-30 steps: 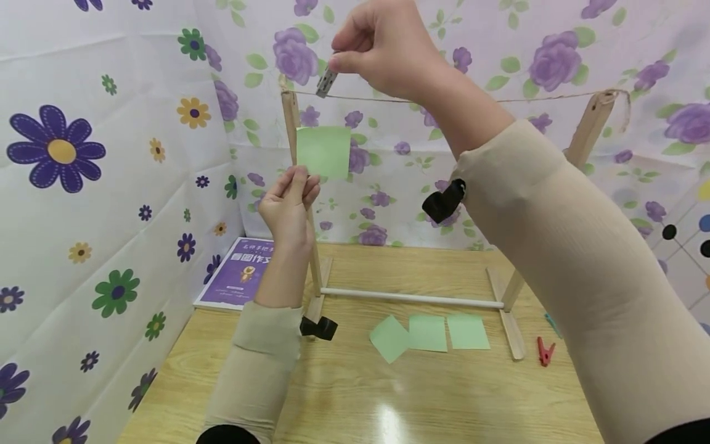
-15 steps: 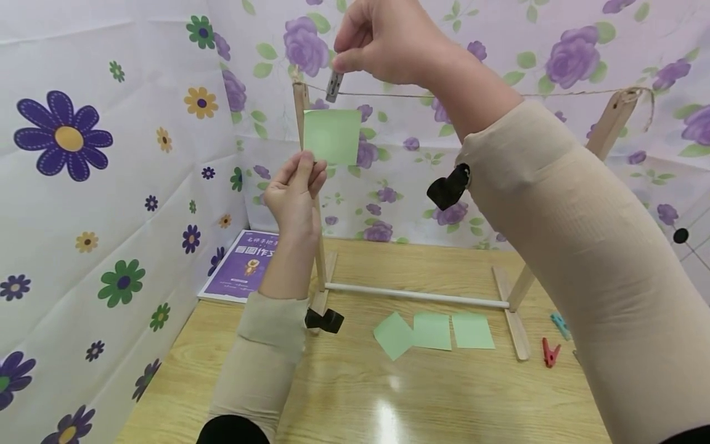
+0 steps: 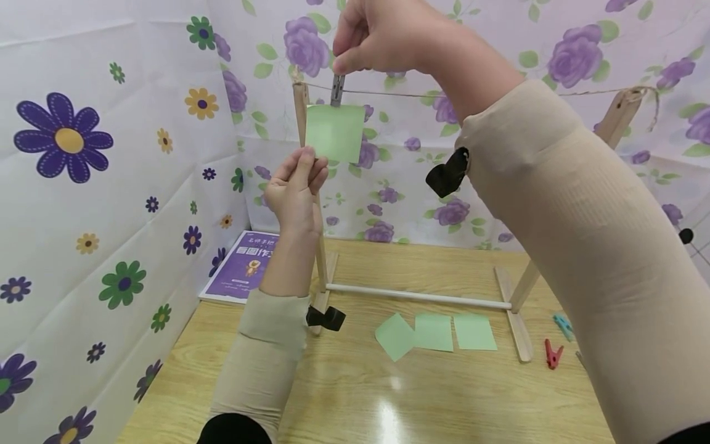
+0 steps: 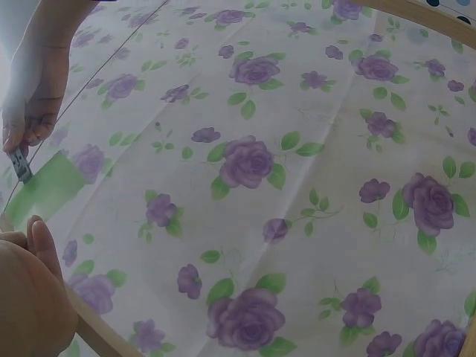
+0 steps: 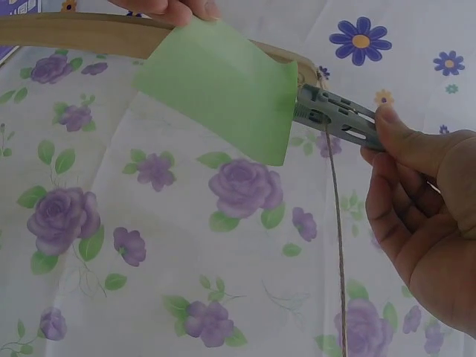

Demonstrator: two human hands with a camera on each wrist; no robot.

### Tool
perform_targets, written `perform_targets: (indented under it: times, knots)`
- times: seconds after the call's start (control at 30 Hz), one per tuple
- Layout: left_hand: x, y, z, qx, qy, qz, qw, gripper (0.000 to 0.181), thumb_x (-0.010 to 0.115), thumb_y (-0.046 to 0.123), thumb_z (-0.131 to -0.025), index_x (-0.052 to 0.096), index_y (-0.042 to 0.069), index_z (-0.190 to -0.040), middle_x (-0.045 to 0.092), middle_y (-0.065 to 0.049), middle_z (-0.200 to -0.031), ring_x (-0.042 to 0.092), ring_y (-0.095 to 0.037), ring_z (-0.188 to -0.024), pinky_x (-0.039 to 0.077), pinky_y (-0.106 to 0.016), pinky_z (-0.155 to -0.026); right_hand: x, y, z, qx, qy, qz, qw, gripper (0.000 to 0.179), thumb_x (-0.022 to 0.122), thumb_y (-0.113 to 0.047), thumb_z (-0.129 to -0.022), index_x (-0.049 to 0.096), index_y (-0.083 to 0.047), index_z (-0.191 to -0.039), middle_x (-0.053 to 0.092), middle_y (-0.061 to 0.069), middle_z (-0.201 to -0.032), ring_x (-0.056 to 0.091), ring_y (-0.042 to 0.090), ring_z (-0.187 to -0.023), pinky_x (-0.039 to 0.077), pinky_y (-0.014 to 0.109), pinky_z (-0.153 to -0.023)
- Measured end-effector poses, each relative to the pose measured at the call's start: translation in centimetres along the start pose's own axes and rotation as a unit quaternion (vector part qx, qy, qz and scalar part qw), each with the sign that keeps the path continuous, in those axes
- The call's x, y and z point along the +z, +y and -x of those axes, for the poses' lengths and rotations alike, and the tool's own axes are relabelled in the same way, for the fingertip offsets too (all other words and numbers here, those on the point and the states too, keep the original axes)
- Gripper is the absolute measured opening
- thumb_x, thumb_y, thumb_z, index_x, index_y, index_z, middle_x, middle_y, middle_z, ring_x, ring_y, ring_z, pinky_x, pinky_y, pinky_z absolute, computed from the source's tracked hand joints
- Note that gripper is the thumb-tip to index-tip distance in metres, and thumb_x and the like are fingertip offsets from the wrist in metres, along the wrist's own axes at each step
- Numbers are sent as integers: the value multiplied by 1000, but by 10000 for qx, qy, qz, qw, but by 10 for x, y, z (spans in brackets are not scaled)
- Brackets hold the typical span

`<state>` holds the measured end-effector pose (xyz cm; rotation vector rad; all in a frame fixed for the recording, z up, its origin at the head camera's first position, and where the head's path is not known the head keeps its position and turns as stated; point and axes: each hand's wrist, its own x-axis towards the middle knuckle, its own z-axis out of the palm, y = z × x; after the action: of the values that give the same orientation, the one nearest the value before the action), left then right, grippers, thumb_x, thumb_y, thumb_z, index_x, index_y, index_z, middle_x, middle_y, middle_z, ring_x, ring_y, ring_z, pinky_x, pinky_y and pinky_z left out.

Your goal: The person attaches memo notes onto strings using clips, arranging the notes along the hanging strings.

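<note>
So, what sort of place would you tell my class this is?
Probably an indoor tabletop craft or demonstration corner: a wooden frame strung with string stands on a wood-grain table, with green paper squares laid out and a flower-print backdrop behind.

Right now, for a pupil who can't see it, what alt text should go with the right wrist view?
The right hand pinches a gray clothespin at a twine line, its tip at the edge of a green paper square; the left hand, at the top, holds the paper. Rose-print fabric hangs behind.
</note>
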<state>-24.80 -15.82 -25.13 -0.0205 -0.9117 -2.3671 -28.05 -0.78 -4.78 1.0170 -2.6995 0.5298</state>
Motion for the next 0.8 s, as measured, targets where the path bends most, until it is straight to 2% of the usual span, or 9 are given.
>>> perform_targets:
  times: [0.13, 0.33, 0.47, 0.6, 0.8]
  knots:
    - [0, -1, 1, 88, -31, -6, 10000, 7, 76, 3, -90, 72, -1, -93, 73, -13, -83, 74, -18, -72, 64, -27, -72, 1, -2, 0, -110, -84, 176, 9997, 25, 69, -31, -98, 69, -13, -115, 67, -1, -114, 59, 6, -94, 53, 23, -88]
    - [0, -1, 3, 178, -122, 34, 9998, 7, 77, 4, -90, 71, 0, -92, 72, -12, -83, 74, -17, -73, 64, -26, -71, 2, -4, 1, -91, -79, 219, 9997, 24, 69, -31, -98, 69, -13, -113, 67, -2, -111, 59, 6, -93, 53, 23, -89]
    - [1, -1, 5, 244, -142, 99, 9996, 5, 76, 3, -91, 72, 0, -92, 72, -12, -83, 74, -17, -73, 64, -26, -71, 2, -4, 2, -96, -65, 182, 9998, 16, 70, -32, -97, 68, -17, -104, 67, -2, -108, 59, 7, -91, 53, 23, -87]
    - [2, -1, 4, 236, -100, 98, 9996, 6, 77, 4, -90, 72, 0, -92, 72, -12, -82, 74, -17, -74, 64, -26, -72, 4, -4, 2, -190, -29, 174, 9997, 14, 71, -29, -97, 69, -17, -102, 68, -1, -106, 60, 7, -89, 53, 21, -83]
    - [1, -2, 2, 97, -52, 104, 9999, 9, 77, 5, -90, 72, -1, -95, 72, -13, -86, 74, -18, -75, 64, -27, -74, 9, -2, 1, -367, -69, 136, 9992, 22, 72, -26, -96, 71, -9, -109, 68, 1, -106, 61, 7, -89, 55, 20, -83]
